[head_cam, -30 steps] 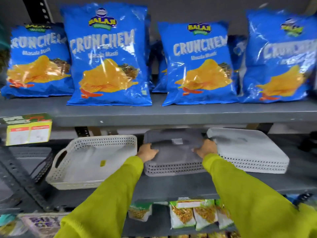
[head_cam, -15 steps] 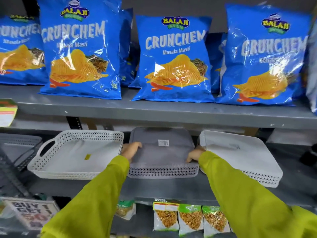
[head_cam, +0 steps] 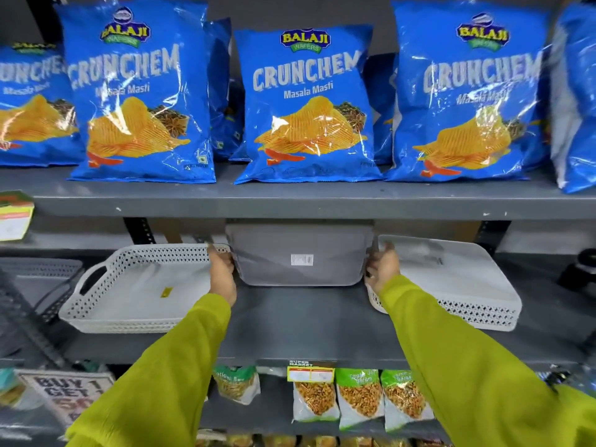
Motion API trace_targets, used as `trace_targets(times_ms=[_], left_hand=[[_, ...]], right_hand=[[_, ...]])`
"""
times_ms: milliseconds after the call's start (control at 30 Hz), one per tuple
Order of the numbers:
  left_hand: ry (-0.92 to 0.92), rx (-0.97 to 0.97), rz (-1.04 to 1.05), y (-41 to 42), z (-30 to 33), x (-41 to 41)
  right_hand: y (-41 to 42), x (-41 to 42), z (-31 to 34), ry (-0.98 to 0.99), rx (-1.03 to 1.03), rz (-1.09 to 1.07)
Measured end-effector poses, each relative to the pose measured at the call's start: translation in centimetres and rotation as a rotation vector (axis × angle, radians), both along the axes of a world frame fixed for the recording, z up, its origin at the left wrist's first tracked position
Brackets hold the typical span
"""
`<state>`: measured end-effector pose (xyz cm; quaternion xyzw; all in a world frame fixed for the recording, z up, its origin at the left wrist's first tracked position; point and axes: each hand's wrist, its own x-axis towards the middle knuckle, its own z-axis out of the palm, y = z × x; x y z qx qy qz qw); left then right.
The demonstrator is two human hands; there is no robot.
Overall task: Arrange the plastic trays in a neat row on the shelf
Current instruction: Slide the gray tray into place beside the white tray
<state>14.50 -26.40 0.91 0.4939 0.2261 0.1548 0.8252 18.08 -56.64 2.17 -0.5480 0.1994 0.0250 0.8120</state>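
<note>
On middle shelf (head_cam: 309, 321), between upright white perforated tray (head_cam: 135, 290) and overturned white tray (head_cam: 458, 282): grey tray (head_cam: 300, 256) tipped bottom-out, gripped at both side edges by left hand (head_cam: 222, 274) and right hand (head_cam: 382, 269), fingers curled.

Matt grey plastic tray (head_cam: 300, 253), perforated white plastic trays (head_cam: 135, 285), glossy crisp bags (head_cam: 306, 101)

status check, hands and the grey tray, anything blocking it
Left hand and right hand grip the sides of the grey tray. Tray upside down, set far back. White trays flank it; nothing blocks.
</note>
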Motion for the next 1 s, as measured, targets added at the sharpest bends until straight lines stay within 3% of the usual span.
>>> trace_targets(times_ms=[167,300,400,533,667,800,1000], left_hand=[[0.108,-0.086,-0.228,0.7,1.1,-3.0],[0.277,0.216,-0.411,0.7,0.2,-3.9],[0.36,0.477,-0.313,1.7,-2.4,-2.6],[0.375,0.982,-0.151,1.5,-2.8,-2.0],[0.387,1.227,-0.122,1.1,-2.1,-1.7],[0.487,1.349,-0.133,1.2,-2.2,-1.4],[0.369,1.332,-0.012,1.3,-2.8,-1.5]], right_hand=[[-2.0,-0.3,-0.8,0.013,-0.022,0.167],[-2.2,-1.1,-1.1,0.052,-0.136,0.236],[-1.9,-1.3,-1.4,0.072,-0.143,0.236],[-1.2,-1.4,-1.6,0.09,-0.154,0.268],[-0.9,-0.7,-2.0,0.095,-0.162,0.253],[-0.1,-0.2,-2.7,0.128,-0.163,0.211],[-2.0,6.5,-11.3,0.122,-0.378,0.116]])
